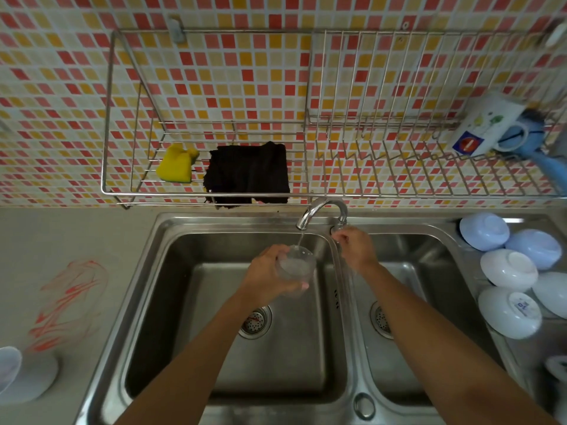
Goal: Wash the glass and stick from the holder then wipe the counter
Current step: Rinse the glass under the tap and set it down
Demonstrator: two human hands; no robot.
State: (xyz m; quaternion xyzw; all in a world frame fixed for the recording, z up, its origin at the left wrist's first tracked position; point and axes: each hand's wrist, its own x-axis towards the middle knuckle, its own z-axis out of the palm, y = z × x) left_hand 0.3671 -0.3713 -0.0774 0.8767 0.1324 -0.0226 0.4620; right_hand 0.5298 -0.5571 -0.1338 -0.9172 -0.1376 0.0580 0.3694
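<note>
grey counter [61,234] with a double steel sink [190,222]

red scribbles [69,302] marked its left side; upturned white bowls [506,268] sat right of the sink.

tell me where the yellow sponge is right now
In the head view, the yellow sponge lies on the wall rack, left part, beside the black cloth.

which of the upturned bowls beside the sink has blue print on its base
The bowl nearest the camera, lowest of the group right of the sink. Its upturned base shows a small blue mark, while the other bowls' bases look plain.
</note>
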